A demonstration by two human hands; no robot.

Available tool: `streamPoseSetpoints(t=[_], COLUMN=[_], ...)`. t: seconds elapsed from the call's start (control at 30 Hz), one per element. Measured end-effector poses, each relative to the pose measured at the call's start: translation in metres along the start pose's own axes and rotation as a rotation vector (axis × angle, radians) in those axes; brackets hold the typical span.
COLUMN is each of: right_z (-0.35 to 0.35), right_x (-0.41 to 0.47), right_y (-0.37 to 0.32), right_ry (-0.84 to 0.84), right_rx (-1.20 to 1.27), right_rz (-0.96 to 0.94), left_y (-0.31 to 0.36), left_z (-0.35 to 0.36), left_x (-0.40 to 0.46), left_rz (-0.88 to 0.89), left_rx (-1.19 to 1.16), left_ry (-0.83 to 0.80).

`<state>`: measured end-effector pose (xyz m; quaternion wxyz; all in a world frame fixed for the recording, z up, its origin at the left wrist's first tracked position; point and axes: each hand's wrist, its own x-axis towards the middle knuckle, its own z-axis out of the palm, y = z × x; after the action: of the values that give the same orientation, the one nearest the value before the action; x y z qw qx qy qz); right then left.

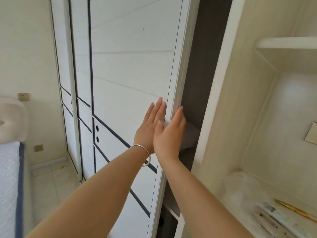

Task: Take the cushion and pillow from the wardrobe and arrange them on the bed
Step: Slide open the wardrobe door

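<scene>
White wardrobe door [130,66] under both flat hands, left [148,130] and right [169,134], fingers spread, gripping nothing

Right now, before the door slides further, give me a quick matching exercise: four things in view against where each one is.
Things:
1. left hand
2. right hand
3. bracelet
4. shelf

Places:
A. upper right, in the open cream alcove
B. flat on the face of the white sliding door
C. on the left wrist
D. at the door's edge, by the dark gap

Pairs: 1-B, 2-D, 3-C, 4-A
</scene>
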<state>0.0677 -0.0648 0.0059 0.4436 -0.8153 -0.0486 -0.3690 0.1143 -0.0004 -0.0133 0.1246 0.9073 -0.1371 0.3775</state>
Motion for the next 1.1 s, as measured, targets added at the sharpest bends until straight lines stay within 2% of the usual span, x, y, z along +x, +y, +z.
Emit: streamPoseSetpoints(t=[0.13,0.27,0.37,0.47,0.63,0.77,1.1], right_z=[0.034,0.076,0.112,0.144,0.199,0.236,0.309], right_x=[0.02,0.036,0.046,0.058,0.078,0.092,0.119], right_y=[-0.002,-0.008,-0.013,-0.019,-0.029,-0.034,-0.043], right_ry=[-0.033,-0.003,0.023,0.035,0.016,0.0,-0.007], right_rx=[0.078,0.084,0.06,0.028,-0.002,0.005,0.018], right_rz=[0.078,0.092,0.08,0.066,0.064,0.077,0.078], left_y=[-0.033,-0.068,-0.099,-0.129,-0.184,-0.222,-0.285], left_z=[0.006,0.009,0.011,0.015,0.032,0.044,0.055], left_x=[0.011,0.025,0.037,0.049,0.069,0.083,0.11], left_rz=[0.051,0.119,0.13,0.094,0.035,-0.021,-0.07], left_rx=[0.078,0.108,0.128,0.205,-0.051,-0.124,-0.133], left_ry=[0.014,0.168,0.21,0.19,-0.01,-0.017,-0.018])
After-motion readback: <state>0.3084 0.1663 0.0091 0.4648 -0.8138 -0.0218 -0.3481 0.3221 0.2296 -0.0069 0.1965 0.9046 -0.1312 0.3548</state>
